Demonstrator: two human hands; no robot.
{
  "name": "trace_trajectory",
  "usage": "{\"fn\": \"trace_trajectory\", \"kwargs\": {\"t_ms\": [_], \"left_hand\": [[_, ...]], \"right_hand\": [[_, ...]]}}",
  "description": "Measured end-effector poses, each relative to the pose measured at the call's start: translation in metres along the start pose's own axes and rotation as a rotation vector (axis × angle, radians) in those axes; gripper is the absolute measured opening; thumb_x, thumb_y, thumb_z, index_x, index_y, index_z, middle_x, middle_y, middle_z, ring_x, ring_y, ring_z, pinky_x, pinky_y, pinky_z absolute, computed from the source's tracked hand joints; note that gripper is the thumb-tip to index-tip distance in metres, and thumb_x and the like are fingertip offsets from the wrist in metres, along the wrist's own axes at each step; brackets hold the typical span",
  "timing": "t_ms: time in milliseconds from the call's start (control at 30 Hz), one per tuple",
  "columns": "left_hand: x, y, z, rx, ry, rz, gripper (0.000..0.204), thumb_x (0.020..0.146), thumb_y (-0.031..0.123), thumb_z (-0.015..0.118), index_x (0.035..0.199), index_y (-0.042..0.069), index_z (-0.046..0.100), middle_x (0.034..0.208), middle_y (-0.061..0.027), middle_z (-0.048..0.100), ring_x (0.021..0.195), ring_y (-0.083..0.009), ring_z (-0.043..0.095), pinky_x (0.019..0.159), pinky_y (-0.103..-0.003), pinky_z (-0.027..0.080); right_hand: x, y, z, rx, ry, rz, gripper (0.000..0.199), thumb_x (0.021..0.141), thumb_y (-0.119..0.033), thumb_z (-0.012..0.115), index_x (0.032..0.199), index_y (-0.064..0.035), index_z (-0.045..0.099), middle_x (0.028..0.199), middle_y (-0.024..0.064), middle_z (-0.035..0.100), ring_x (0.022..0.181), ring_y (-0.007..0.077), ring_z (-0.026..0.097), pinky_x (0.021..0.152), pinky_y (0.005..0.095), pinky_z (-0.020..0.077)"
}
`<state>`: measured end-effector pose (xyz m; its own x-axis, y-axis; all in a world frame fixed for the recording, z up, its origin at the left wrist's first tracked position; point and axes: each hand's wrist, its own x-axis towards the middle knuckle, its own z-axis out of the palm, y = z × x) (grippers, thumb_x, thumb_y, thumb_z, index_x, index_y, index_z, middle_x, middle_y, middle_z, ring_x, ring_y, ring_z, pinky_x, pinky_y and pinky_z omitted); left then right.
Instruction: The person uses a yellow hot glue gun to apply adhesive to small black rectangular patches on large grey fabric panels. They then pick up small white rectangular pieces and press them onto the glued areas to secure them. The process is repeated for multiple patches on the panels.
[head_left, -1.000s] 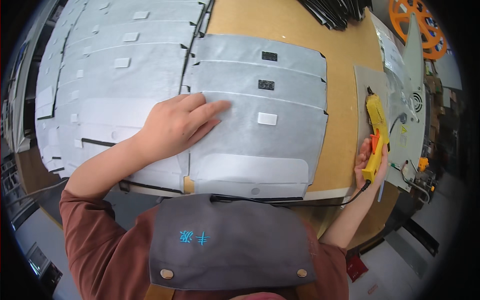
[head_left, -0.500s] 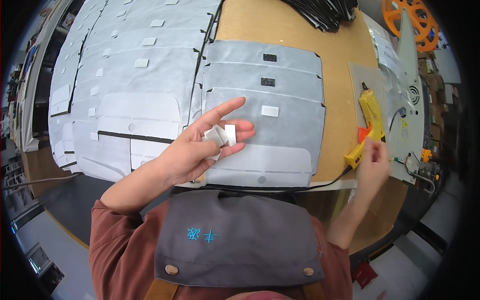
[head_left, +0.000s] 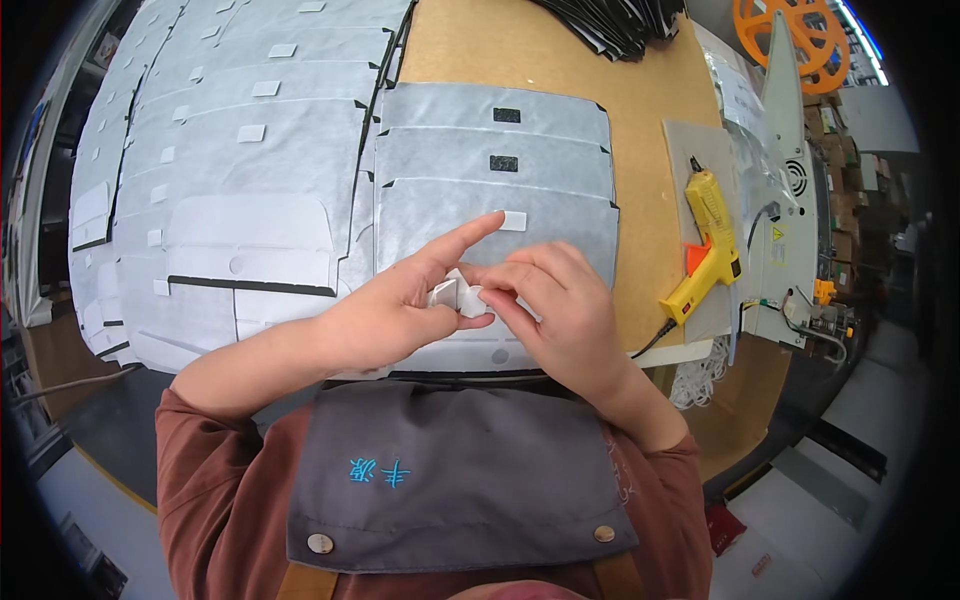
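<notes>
My left hand is held palm up over the near edge of the grey fabric sheets, its fingers curled round several small white rectangular pieces, with the index finger stretched out. From the right, my right hand meets it and pinches one white piece between thumb and finger. Beneath both hands lies a stack of overlapping grey sheets. Two of these carry black fuzzy patches; on the third is a white patch, partly behind my left index fingertip.
A yellow hot glue gun with an orange trigger lies at the right, its cord running toward me. More grey sheets with white patches cover the left. Black strips are piled at the back; an orange reel stands on a machine far right.
My right hand has left the glue gun at the right and come across to the white pieces in my left hand. The whole view has shifted slightly.
</notes>
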<state>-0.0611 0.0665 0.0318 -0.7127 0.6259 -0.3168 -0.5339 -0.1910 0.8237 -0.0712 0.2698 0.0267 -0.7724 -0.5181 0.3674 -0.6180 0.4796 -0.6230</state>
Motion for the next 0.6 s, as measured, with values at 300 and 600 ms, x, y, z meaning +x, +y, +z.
{"fn": "trace_trajectory", "kwargs": {"t_ms": [300,600], "left_hand": [[0.028,0.014,-0.030,-0.026,0.195,-0.061,0.061,0.084,-0.005,0.033,0.144,0.004,0.040,0.110,-0.0057,0.058,0.093,-0.0126,0.059,0.082,-0.028,0.053],[0.076,0.004,-0.073,1.047,0.495,0.488,0.018,0.091,0.012,0.061,0.108,0.009,0.063,0.079,-0.0016,0.056,0.062,-0.0127,0.053,0.056,-0.027,0.044]], "right_hand": [[0.033,0.025,-0.022,0.078,-0.020,0.354,0.011,0.083,-0.010,0.072,0.083,-0.0033,0.063,0.074,0.0050,0.060,0.062,0.0167,0.057,0.057,0.0304,0.0457],[0.070,0.078,0.013,0.243,-0.116,0.735,0.023,0.083,-0.022,0.073,0.082,-0.0011,0.064,0.064,0.0012,0.059,0.059,0.0094,0.053,0.056,0.0269,0.0446]]}}
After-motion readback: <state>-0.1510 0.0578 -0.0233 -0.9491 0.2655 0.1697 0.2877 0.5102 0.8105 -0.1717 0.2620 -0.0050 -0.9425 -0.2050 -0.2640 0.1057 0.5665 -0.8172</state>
